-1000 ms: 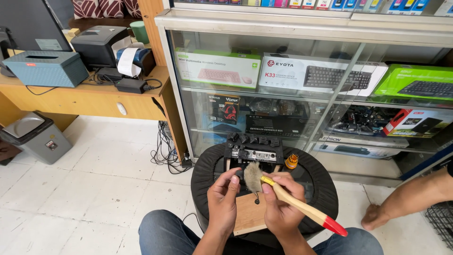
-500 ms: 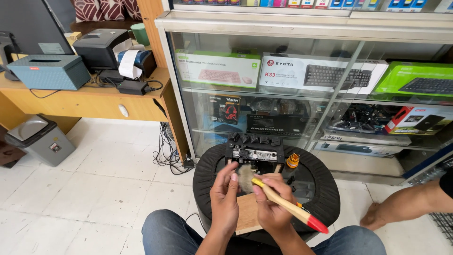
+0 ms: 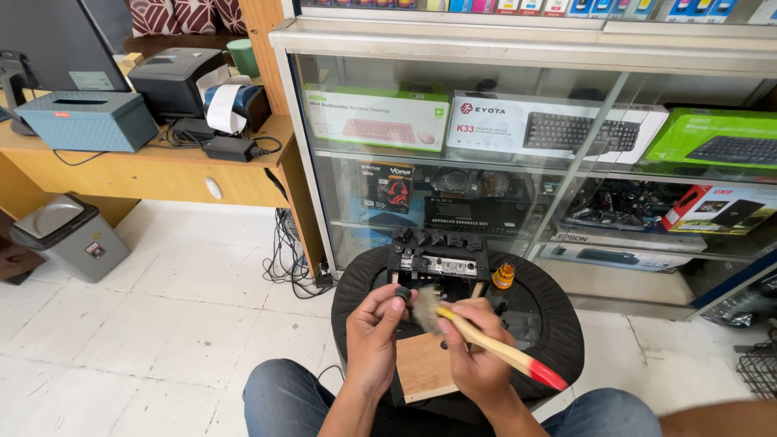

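Head view: left hand (image 3: 374, 332) fingers pinch perhaps a knob (image 3: 402, 293); right hand (image 3: 476, 360) grips brush (image 3: 486, 344), black device (image 3: 438, 260) behind.

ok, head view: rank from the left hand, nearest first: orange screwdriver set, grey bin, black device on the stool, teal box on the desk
1. Black device: just above the left hand, on the stool.
2. Orange screwdriver set: up and right, beside the device.
3. Grey bin: far left, on the floor.
4. Teal box: upper left, on the desk.
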